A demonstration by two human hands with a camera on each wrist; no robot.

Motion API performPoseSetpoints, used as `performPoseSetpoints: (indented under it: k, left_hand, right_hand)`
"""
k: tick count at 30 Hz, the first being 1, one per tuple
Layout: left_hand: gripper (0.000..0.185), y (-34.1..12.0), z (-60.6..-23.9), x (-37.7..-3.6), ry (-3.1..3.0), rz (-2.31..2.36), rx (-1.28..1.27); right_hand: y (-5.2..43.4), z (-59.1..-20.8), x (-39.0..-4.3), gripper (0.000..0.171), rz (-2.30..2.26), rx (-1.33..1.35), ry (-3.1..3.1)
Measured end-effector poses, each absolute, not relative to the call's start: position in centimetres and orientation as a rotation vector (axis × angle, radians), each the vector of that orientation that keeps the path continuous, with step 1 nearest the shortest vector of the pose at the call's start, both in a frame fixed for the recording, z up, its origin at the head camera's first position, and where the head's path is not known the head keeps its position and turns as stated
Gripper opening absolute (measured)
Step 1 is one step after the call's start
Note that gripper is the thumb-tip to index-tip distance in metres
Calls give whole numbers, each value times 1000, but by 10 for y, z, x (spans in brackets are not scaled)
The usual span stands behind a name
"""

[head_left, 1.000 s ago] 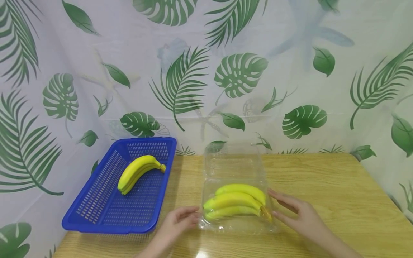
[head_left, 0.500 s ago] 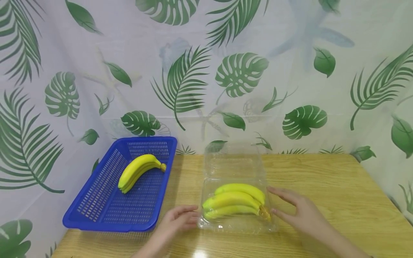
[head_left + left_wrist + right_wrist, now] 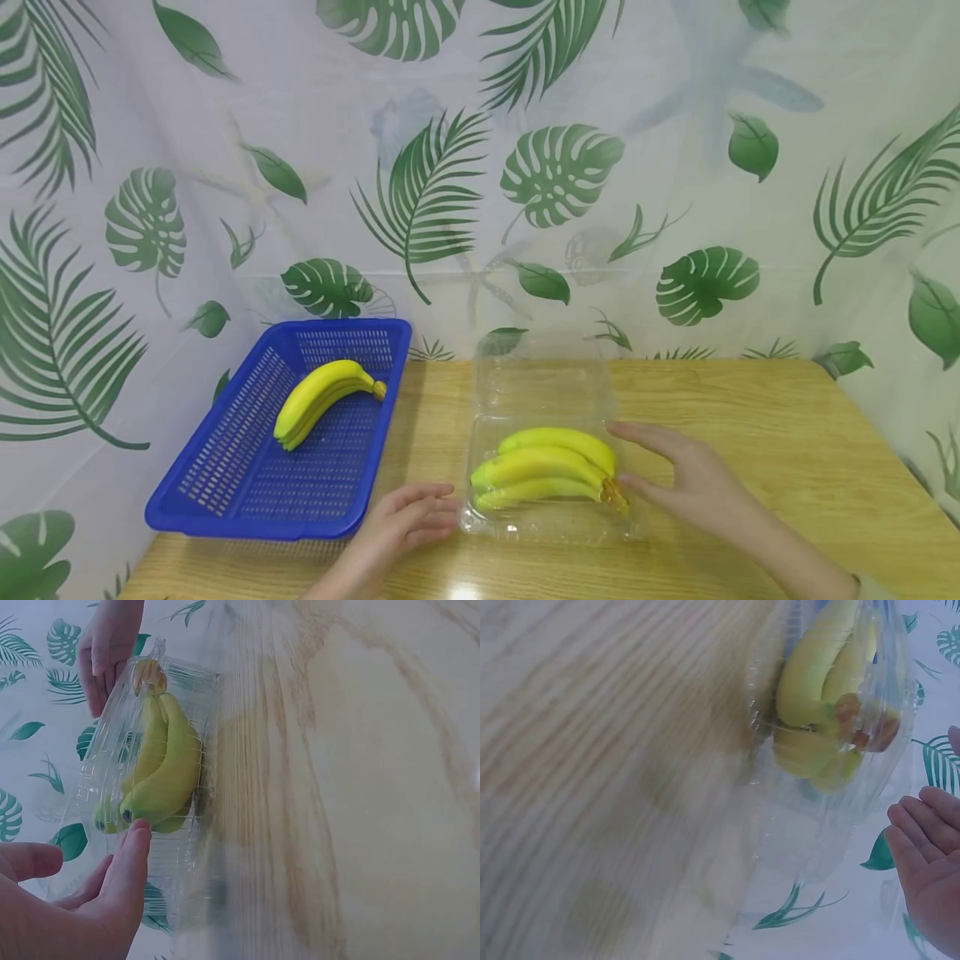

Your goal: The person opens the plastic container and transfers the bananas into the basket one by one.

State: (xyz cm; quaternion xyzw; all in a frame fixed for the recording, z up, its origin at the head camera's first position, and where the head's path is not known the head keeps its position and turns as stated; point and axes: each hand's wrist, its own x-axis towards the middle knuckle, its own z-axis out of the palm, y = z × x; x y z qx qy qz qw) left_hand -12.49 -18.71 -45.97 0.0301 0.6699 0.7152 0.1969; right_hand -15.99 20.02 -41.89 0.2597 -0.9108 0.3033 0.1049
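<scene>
A clear plastic clamshell box (image 3: 551,532) stands on the wooden table (image 3: 750,433), its lid (image 3: 543,379) tipped open at the back. A bunch of yellow-green bananas (image 3: 543,471) lies in it. My left hand (image 3: 416,512) is open, with relaxed fingertips at the box's left wall; the left wrist view shows a fingertip (image 3: 136,832) touching the plastic by the bananas (image 3: 161,769). My right hand (image 3: 663,471) is open beside the box's right wall, near the stems. In the right wrist view the right hand (image 3: 930,855) stays a little apart from the box (image 3: 817,825).
A blue perforated basket (image 3: 225,475) sits at the table's left and holds a second banana bunch (image 3: 322,398). A leaf-print curtain (image 3: 480,167) hangs behind and to both sides. Bare wood lies to the right of the box.
My right hand has slid slightly left and farther back along the box's right side. The left hand and the box have barely moved.
</scene>
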Motion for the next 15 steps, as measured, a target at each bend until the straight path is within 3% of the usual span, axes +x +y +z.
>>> performPoseSetpoints:
  k: [15]
  left_hand:
    - [53,-193,-470,-119,1708,2011,89]
  right_hand:
    - [171,-403,-156,61,808,1041,-2555]
